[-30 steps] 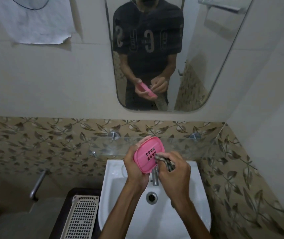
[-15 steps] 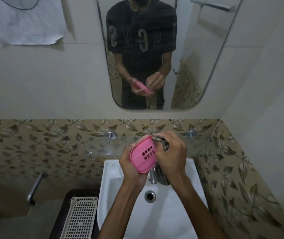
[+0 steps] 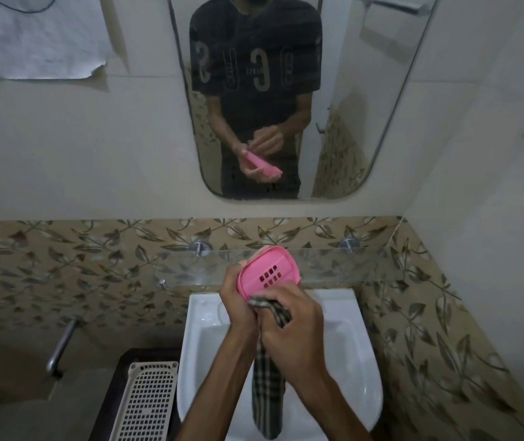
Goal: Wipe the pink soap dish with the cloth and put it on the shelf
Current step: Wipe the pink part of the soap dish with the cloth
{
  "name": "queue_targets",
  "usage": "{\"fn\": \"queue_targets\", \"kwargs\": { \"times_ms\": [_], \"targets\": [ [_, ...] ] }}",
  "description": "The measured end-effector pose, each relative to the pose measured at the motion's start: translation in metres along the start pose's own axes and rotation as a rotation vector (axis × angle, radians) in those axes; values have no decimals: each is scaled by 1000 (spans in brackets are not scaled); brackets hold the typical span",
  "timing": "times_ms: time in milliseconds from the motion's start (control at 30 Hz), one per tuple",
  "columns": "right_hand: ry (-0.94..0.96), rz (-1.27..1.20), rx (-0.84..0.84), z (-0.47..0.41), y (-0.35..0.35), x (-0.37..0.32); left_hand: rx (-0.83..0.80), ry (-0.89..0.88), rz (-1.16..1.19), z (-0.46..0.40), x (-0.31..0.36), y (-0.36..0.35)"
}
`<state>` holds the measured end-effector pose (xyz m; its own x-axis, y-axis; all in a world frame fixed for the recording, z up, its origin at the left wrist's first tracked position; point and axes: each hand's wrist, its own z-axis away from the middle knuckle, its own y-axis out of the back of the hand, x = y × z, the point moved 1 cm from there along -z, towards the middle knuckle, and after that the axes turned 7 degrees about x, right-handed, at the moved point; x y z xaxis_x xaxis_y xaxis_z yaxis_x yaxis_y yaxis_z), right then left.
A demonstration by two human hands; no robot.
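Head view: pink soap dish (image 3: 268,271), tilted over sink (image 3: 349,345), gripped by left hand (image 3: 235,300); lower edge hidden. Right hand (image 3: 289,326) clutches checked cloth (image 3: 268,389); tail cut off by right forearm. Glass shelf (image 3: 334,265) behind.

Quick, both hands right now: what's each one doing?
Left hand: closed around the pink soap dish, holding it tilted above the sink.
Right hand: closed on the checked cloth, pressing it to the dish's lower edge.
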<state>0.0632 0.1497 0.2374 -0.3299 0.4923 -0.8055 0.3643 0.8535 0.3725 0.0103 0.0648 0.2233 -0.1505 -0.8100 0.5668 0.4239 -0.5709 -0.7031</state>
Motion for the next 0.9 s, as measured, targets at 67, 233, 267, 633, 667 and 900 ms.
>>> {"fn": "queue_targets", "kwargs": {
  "times_ms": [67,233,267,633,667,900],
  "targets": [
    [61,-16,-6,-6,-4,-4,-7,-18,41,-2,-1,2],
    [74,72,50,-42,-5,4,-18,-67,40,1,-9,7],
    [52,97,67,-49,-3,9,-34,-52,27,2,-10,7],
    [-106,43,51,-6,8,22,40,-6,-18,-1,-3,10],
    [-84,28,29,-2,5,18,53,20,4,-2,-4,9],
    [116,-8,-18,-12,-8,0,45,8,91,-4,-5,9]
  ]
}}
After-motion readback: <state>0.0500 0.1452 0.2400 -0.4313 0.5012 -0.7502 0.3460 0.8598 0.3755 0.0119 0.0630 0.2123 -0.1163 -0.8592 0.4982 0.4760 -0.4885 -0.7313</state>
